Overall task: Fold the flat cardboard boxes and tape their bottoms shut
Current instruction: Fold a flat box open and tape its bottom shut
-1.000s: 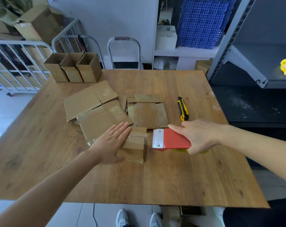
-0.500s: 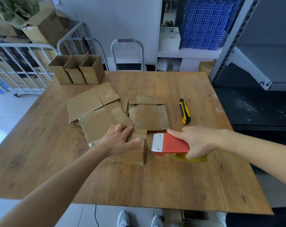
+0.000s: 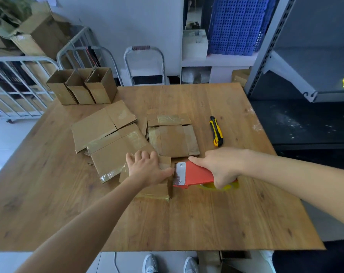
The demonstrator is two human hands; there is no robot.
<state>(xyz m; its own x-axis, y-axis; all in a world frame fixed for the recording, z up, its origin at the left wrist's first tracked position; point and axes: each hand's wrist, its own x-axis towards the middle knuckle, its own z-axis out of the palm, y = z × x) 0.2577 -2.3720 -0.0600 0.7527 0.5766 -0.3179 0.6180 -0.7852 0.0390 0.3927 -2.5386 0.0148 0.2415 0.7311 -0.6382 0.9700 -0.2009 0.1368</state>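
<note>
A small folded cardboard box lies on its side on the wooden table. My left hand grips it from above, fingers curled over the far edge and thumb at its right end. My right hand holds a red tape dispenser, whose metal blade touches the box's right end. A yellow tape roll peeks out under that hand. Flat cardboard boxes lie just behind the left hand, with another flat one beside them.
Three folded open boxes stand at the table's far left corner. A yellow and black utility knife lies right of the flat boxes. A dark metal shelf stands to the right, a step stool behind the table.
My left hand went from lying flat on the box to gripping it with curled fingers. The dispenser's blade moved left up against the box end.
</note>
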